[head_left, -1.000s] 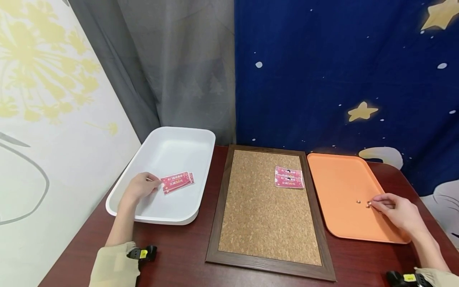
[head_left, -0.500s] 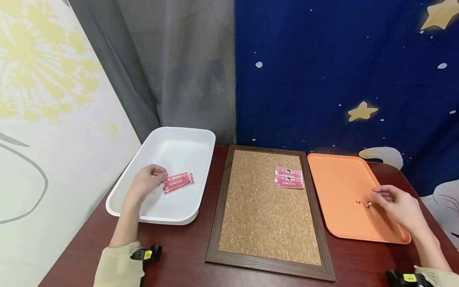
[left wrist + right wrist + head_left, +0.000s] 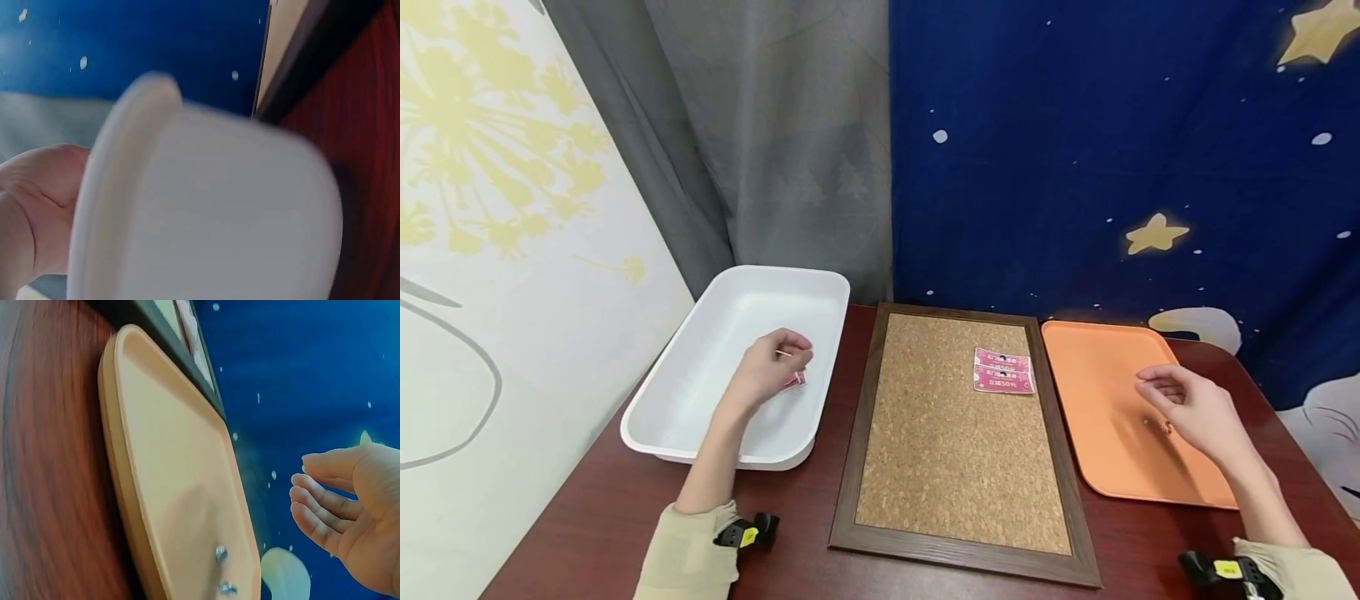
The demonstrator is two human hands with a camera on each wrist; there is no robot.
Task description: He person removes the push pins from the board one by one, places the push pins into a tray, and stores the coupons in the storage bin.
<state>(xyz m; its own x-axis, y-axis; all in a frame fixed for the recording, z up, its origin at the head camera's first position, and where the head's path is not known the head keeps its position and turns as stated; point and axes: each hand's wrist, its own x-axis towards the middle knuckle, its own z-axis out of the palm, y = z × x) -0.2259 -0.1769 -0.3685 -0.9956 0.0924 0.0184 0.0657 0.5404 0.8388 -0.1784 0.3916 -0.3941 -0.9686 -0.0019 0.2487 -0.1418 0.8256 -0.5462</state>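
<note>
Head view: nearest, a brown wood-framed cork board (image 3: 955, 467) lies on the red-brown table (image 3: 801, 571). The right hand (image 3: 1197, 408), fingers bent, hovers over small silvery studs (image 3: 1167, 428) in the flat orange tray (image 3: 1090, 367) — I cannot tell whether it pinches anything. The left hand (image 3: 767, 371) curls above a half-hidden pink printed card (image 3: 795, 380) in the deep white tub (image 3: 760, 300) — its grip is unclear. Farther, 2 overlapping pink cards (image 3: 1003, 381) lie on the cork.
</note>
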